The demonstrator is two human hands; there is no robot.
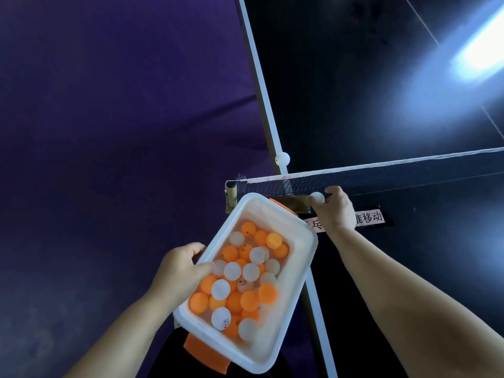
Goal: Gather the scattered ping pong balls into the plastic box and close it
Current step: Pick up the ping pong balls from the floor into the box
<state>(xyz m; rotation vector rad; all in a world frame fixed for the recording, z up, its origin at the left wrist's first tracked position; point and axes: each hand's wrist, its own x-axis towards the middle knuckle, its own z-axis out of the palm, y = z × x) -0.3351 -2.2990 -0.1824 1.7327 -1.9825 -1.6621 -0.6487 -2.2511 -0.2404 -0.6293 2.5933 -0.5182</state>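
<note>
Purple floor (109, 105) left of dark table-tennis surface (381, 105), net (381, 181) across it, our left hand (180, 271) gripping open plastic box (296, 290) of balls (232, 270) at surface edge, long axis pointing up-right toward net post (231, 193), our right hand (334, 211) pinching white ball (317, 197) by net

Both arms extended; left grip (181, 271) clasping, right grip (334, 211) pinching
</note>
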